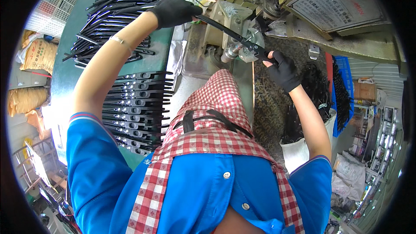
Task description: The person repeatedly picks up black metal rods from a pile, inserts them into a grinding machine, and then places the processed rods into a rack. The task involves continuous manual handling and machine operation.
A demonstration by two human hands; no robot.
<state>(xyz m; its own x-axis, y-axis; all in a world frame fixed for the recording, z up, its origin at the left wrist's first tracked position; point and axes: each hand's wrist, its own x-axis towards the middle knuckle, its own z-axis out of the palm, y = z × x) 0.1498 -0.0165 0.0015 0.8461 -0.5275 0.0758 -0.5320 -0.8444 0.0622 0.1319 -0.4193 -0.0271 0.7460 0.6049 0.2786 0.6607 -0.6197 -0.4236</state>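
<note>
A long, thin black bar [225, 29] slants across the front of a bench machine [225, 15], held by both my hands. My left hand [175, 12], in a black glove, is closed around its upper left end. At the lower right end, my right hand [284, 70] grips the bar; its black glove leaves some fingertips bare. Between the hands, the bar passes over a clear plastic guard [253, 45] and close to a round metal post [229, 54]. Whether the bar touches the post, I cannot tell.
To the left, a green table [71, 78] bears a loose heap of black bars [125, 8] and a neat stack of black parts with round holes [134, 108]. At right stand a white sack [299, 154] with black pieces and a blue crate [344, 78].
</note>
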